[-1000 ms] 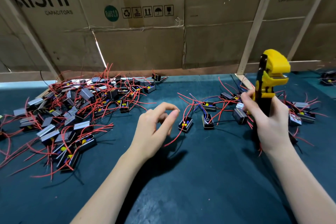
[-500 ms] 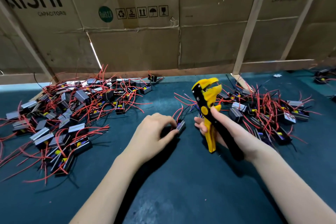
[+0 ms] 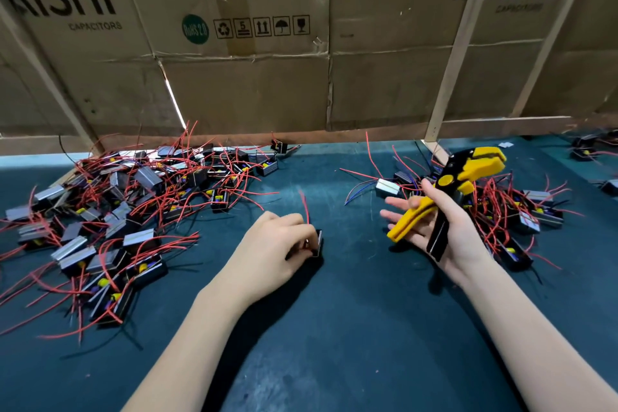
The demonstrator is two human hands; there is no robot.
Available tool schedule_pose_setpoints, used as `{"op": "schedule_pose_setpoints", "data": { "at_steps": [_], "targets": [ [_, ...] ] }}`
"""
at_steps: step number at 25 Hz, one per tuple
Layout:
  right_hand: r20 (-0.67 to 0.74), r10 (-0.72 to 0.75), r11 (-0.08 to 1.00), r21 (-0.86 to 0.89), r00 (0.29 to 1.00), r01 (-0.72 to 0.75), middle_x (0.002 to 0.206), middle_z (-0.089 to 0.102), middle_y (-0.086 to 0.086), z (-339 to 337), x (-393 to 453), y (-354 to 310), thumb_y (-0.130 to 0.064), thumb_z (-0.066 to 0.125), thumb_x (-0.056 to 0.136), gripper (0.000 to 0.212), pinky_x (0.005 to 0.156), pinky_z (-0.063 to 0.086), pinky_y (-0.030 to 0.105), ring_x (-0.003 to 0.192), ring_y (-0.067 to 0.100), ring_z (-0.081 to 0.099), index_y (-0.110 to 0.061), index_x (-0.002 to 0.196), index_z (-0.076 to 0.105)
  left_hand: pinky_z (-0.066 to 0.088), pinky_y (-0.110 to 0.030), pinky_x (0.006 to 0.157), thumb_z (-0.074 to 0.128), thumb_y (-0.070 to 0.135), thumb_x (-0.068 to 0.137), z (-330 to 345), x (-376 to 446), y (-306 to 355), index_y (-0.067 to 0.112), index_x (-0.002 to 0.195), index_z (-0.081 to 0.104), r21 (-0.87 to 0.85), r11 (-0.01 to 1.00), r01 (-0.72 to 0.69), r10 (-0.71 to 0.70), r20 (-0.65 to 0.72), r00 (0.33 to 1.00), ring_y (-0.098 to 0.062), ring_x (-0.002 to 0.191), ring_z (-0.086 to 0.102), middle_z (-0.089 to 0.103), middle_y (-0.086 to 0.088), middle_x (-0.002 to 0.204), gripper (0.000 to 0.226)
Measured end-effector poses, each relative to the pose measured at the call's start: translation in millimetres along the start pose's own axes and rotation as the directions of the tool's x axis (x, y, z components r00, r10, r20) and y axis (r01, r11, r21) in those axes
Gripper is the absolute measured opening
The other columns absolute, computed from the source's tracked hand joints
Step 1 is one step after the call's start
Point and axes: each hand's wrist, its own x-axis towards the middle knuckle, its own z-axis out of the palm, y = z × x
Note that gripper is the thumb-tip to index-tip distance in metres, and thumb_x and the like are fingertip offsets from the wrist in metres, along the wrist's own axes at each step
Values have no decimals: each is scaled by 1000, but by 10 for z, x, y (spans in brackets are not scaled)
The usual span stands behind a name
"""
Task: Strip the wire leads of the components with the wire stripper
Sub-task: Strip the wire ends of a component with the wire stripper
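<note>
Gripping a small black component (image 3: 317,243) against the dark green table mat (image 3: 351,328), the left hand (image 3: 274,251) has its fingers curled over the part, with one red wire lead (image 3: 304,206) rising upright from between the fingertips. To the right and a little farther off, the right hand (image 3: 444,227) is raised above the mat, palm turned up; the wire stripper (image 3: 448,194) lies across it, the thumb resting on the tool near its round yellow pivot while the other fingers stretch out fairly straight beneath the yellow handle. The two handles are spread apart, one yellow and one black, and the tool's yellow and black head points up and to the right.

Farther back on the left lies a large pile of components (image 3: 117,217), grey and black blocks tangled in red wires. A smaller pile (image 3: 521,214) sits behind and to the right of the right hand. At the far edge of the table stands a cardboard wall (image 3: 250,84) printed with "AiSHi CAPACITORS", braced by pale wooden slats (image 3: 458,43).
</note>
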Motion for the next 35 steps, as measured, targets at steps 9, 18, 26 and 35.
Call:
{"op": "schedule_pose_setpoints", "data": {
  "at_steps": [9, 18, 26, 35],
  "targets": [
    [293, -147, 871, -413, 945, 264, 96, 68, 24, 138, -168, 118, -35, 83, 73, 44, 81, 48, 28, 87, 20, 65, -1, 92, 61, 49, -34, 71, 67, 23, 81, -28, -22, -72, 17, 64, 64, -209, 951, 228, -255, -111, 960, -15, 71, 58, 58, 7, 73, 18],
    [263, -83, 814, -538, 961, 217, 83, 66, 10, 146, -208, 138, -65, 74, 58, 57, 83, 40, 35, 82, 12, 56, -16, 86, 66, 47, -29, 87, 45, -11, 69, 155, 17, -21, 11, 102, 62, -190, 975, 116, -139, -110, 984, -15, 96, 58, 65, 2, 100, 43],
    [179, -233, 735, -612, 956, 294, 64, 49, -4, 161, -172, 220, -67, 76, 66, 67, 67, 34, 30, 63, 10, 44, -5, 78, 54, 49, -32, 78, 67, 7, 85, 266, 36, 63, 15, 93, 72, -251, 963, 99, -140, -150, 979, -14, 84, 60, 67, 4, 86, 12],
    [93, -696, -17, -993, 712, 114, 83, 62, 6, -16, -79, 205, -56, 75, 70, 51, 73, 37, 41, 84, 35, 60, -11, 85, 57, 53, -35, 73, 64, 6, 84, 222, 60, 99, 18, 81, 65, -488, 824, 288, -420, -183, 889, -19, 68, 63, 67, 4, 69, 13]
  ]
}}
